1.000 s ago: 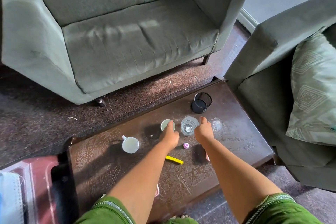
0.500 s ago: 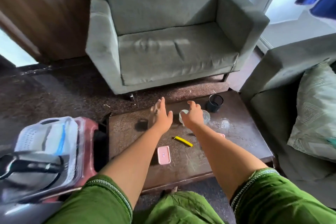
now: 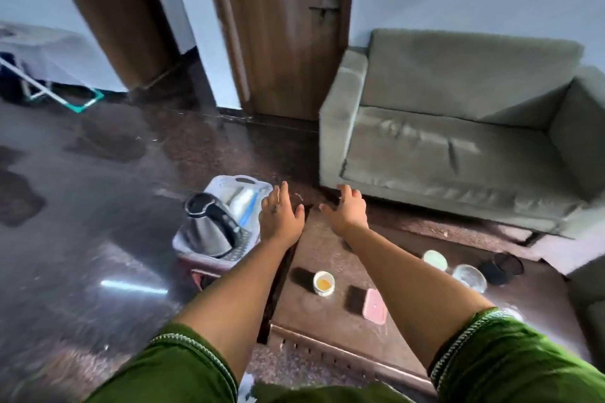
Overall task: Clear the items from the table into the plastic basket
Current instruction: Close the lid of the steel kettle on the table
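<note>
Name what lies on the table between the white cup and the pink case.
A dark rectangular object lies between the white cup and pink case, head view.

view: one head camera, wide-angle
position: above the dark brown wooden table, near
facing: forward and down, toward the grey-green fabric sofa

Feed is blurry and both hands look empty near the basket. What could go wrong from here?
1. The kettle already fills much of the plastic basket, so added cups may tip out.
2. The cup on the table holds yellowish liquid and could spill.
3. The glass might crack against the kettle.
</note>
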